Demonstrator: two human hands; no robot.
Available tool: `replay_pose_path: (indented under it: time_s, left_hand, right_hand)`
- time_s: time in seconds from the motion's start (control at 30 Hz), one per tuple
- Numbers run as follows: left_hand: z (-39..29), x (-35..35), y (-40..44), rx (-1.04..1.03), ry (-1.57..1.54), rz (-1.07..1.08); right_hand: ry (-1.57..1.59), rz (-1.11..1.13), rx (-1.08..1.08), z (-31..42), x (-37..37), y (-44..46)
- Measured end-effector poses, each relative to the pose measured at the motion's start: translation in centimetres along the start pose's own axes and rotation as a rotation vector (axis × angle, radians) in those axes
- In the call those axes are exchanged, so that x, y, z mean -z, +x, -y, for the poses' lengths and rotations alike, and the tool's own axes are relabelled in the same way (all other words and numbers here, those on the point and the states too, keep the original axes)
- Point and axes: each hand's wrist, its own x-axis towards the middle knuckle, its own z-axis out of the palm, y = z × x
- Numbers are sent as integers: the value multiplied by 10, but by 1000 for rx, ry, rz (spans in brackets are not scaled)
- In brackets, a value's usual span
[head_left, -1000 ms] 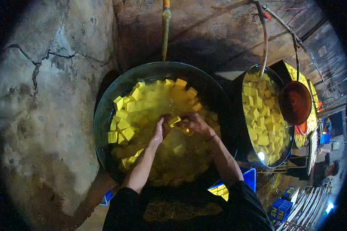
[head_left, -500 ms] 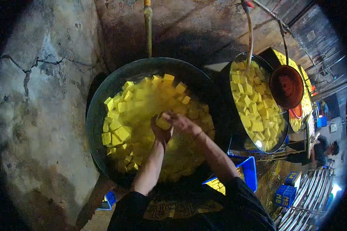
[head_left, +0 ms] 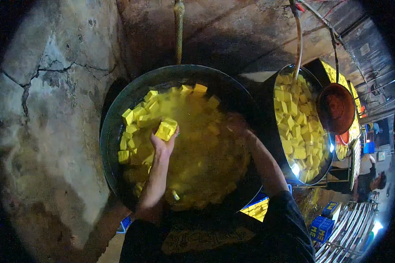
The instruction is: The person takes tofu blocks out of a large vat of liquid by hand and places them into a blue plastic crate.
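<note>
Raised over the large round dark pan (head_left: 114, 105), my left hand (head_left: 163, 144) is closed around a yellow tofu block (head_left: 166, 129). My right hand (head_left: 237, 125) reaches over the right half of the pan, in shadow and steam; its fingers are too dim to make out. Cloudy yellowish liquid fills the pan. Many tofu pieces (head_left: 139, 113) are heaped along its left and back sides. A small pale piece (head_left: 175, 195) shows near the front, below my left forearm.
A second pan (head_left: 330, 164) full of tofu stands at the right, fed by a hose (head_left: 299, 44). A reddish-brown bowl (head_left: 336, 107) overlaps its edge. A crate of yellow blocks (head_left: 257, 209) sits below, blue crates (head_left: 322, 228) farther right. Another person (head_left: 365, 180) is beyond. A cracked wall (head_left: 52, 131) borders the left.
My hands were together at a tofu block over the middle of the pan. My right hand has moved off to the right; my left has shifted left with the block.
</note>
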Motion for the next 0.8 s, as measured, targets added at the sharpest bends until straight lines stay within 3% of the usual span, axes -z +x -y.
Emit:
replay_pose_path:
  time_s: [0.03,0.17,0.3,0.4,0.53,0.57,0.6,0.63,0.67,0.7,0.73,0.77,0.8]
  left_hand:
    - [0,9,2,40,10,74]
    - [16,5,2,25,30,33]
    - [28,12,3,65,-49,42]
    - [32,8,-3,91,-64,19]
    - [42,10,0,54,-49,62]
    - [45,-9,-17,75,89,-100]
    - [52,-18,-27,94,229,-264]
    - [58,-21,-35,78,130,-176]
    - [61,-13,-30,82,133,-167]
    - [67,0,-18,145,128,72]
    - [72,8,-12,210,120,311]
    - [78,-2,-26,139,184,175]
    - [84,-4,-28,150,189,183]
  right_hand:
    - [-62,18,-52,5,-8,4]
    - [-264,26,-193,25,-75,12]
    - [-68,-26,-93,27,-73,6]
    - [426,-36,66,28,-48,-11]
    - [1652,210,159,59,-14,-50]
    - [1830,266,143,74,-5,-59]
    - [1812,284,175,88,-2,-60]
    - [1794,301,207,103,1,-62]
    - [1197,154,337,126,21,-73]
    - [599,-27,400,149,42,-83]
    - [596,-39,395,167,52,-93]
    - [504,-113,360,180,57,-101]
    - [412,-185,323,185,59,-107]
